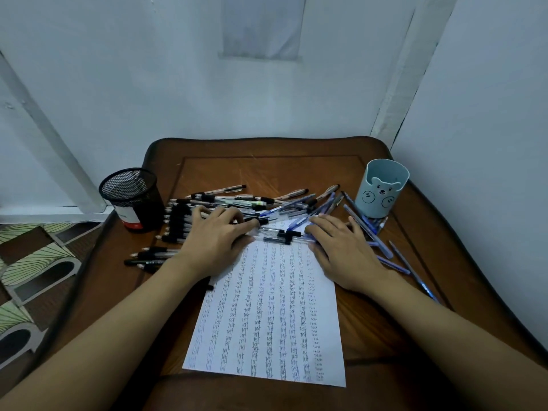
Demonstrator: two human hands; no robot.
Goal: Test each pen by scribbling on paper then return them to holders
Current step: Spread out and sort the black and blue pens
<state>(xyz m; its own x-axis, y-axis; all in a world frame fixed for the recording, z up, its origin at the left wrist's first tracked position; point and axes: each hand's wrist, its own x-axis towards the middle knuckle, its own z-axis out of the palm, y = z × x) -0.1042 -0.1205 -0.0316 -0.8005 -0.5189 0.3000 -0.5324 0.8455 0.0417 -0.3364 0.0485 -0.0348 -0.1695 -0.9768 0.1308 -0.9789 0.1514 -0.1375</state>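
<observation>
A sheet of paper (267, 315) covered in rows of scribbles lies on the brown table (370, 327). Several pens (255, 203) are heaped across its far end; black ones lie to the left, blue ones (382, 250) to the right. My left hand (213, 241) lies flat, fingers straight, on the black pens and the paper's top left corner. My right hand (341, 250) lies flat at the paper's top right, fingertips touching clear pens (281, 235). A black mesh holder (132, 200) stands at the left, a light blue bear holder (381, 188) at the right; no pens show above either rim.
The table sits in a corner, with white walls behind and to the right. A patterned floor (32, 277) shows past the table's left edge. A white frame (47, 137) leans along the left wall.
</observation>
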